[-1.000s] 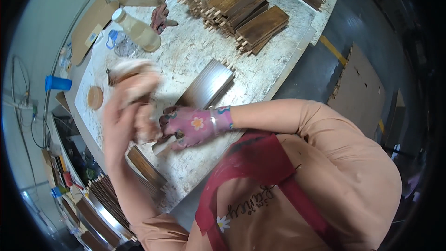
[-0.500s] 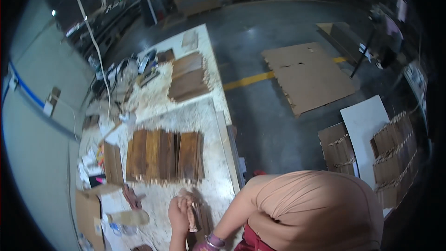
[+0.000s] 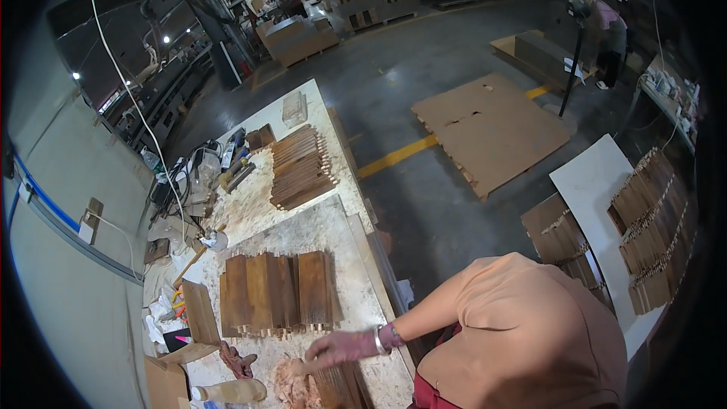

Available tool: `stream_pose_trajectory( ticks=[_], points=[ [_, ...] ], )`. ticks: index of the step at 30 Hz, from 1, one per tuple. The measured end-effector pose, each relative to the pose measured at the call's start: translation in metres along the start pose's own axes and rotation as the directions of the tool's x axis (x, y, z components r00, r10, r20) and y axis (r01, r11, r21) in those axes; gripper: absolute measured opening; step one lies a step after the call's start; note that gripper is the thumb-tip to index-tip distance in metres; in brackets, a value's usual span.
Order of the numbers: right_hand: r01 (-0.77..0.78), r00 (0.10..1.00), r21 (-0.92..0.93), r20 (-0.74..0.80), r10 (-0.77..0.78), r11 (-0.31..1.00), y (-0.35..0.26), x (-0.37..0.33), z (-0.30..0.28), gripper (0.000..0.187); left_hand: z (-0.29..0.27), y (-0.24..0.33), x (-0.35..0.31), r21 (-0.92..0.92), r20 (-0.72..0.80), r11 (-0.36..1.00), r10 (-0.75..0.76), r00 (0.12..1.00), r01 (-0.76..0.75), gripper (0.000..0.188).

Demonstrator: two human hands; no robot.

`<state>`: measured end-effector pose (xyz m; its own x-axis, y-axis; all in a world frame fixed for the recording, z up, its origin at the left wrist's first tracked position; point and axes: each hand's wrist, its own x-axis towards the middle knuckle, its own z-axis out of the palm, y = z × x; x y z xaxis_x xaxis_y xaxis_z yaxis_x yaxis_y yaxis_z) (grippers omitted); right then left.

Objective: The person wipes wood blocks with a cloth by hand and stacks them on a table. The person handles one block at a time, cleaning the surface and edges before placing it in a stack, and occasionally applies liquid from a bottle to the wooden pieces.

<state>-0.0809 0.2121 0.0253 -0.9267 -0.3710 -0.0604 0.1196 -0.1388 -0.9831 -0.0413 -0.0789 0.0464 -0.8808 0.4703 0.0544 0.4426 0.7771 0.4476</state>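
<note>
My right hand (image 3: 342, 349), in a stained purplish glove, reaches leftward above a near stack of brown wooden strips (image 3: 338, 385). Its fingers are stretched out, with the tips beside a crumpled pinkish rag (image 3: 295, 385). Whether they touch the rag, I cannot tell. My left hand does not show. Just beyond my right hand stands a row of brown stained wooden slats (image 3: 261, 288), pale pegs along its near end. A soiled glove (image 3: 237, 360) lies left of the rag, and a cloudy plastic bottle (image 3: 231, 391) rests on its side nearer to me.
More slats (image 3: 303, 167) lie farther up the white, stained worktable (image 3: 303, 235). Tools and bags (image 3: 204, 170) clutter its left side, near a cardboard box (image 3: 198, 314). Slat stacks (image 3: 651, 235) stand at right on a white board (image 3: 594, 189). A cardboard-topped pallet (image 3: 492, 132) sits on the floor.
My view has tilted up. My right hand has come forward over the near strips. My left hand, earlier at the rag, has gone out of sight; the rag lies lower in view.
</note>
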Motion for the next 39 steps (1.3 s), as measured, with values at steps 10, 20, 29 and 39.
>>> stream_pose_trajectory(
  ticks=[10, 20, 29, 39],
  points=[
    [0.268, 0.961, -0.071, -0.045, -0.272, 0.961, 0.030, -0.017, -0.012, 0.063, 0.021, 0.068, -0.020, 0.098, 0.014, 0.989, -0.110, 0.994, 0.109, 0.066],
    [0.289, 0.932, -0.344, -0.112, -0.345, 0.893, -0.002, -0.032, -0.045, 0.032, 0.026, 0.028, -0.013, -0.199, -0.044, 0.923, -0.345, 0.938, 0.330, 0.029],
    [0.022, 0.996, -0.208, -0.083, -0.040, 0.978, -0.003, -0.035, -0.035, 0.054, 0.062, 0.067, -0.018, 0.214, -0.244, 0.956, -0.146, 0.959, 0.200, 0.072],
    [-0.001, 0.999, -0.602, 0.025, 0.020, 0.799, -0.025, -0.001, -0.005, 0.051, 0.070, 0.069, -0.016, 0.201, -0.313, 0.933, -0.226, 0.922, 0.297, 0.070]
  ],
)
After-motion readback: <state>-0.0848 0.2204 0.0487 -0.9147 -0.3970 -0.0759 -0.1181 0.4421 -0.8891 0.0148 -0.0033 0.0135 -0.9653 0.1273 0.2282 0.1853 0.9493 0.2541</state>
